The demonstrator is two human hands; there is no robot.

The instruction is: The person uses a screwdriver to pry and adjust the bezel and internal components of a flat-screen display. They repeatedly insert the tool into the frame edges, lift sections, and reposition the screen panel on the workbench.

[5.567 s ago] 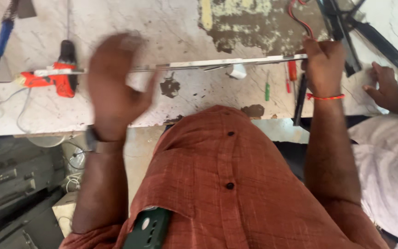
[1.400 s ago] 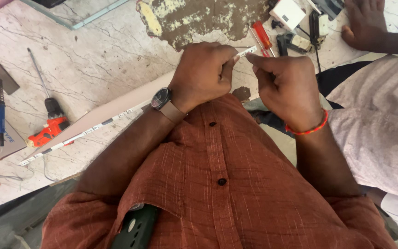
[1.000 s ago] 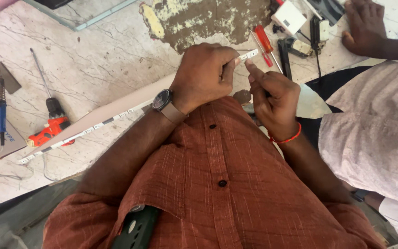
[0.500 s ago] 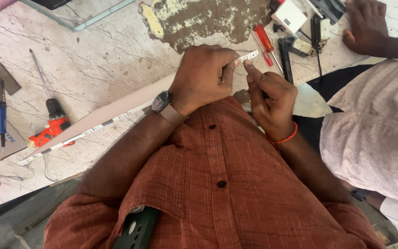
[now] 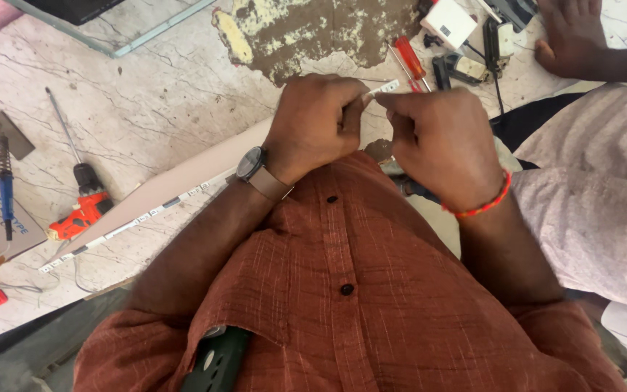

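Observation:
A long narrow white strip (image 5: 139,218) with small dark marks lies along a pale flat bar (image 5: 183,181) across the marble worktop. My left hand (image 5: 313,123), with a wristwatch, is closed around the strip's right end (image 5: 384,88). My right hand (image 5: 440,141), with a red thread at the wrist, pinches that same end with its fingertips, right against the left hand.
An orange-handled drill driver (image 5: 81,210) and a blue soldering iron (image 5: 5,185) lie at the left. A red screwdriver (image 5: 409,62), a white box (image 5: 448,22) and dark parts lie at the upper right. Another person's hand (image 5: 567,36) rests there.
My right hand has come up from below the strip and now meets the left hand at the strip's end. The left hand has kept its hold.

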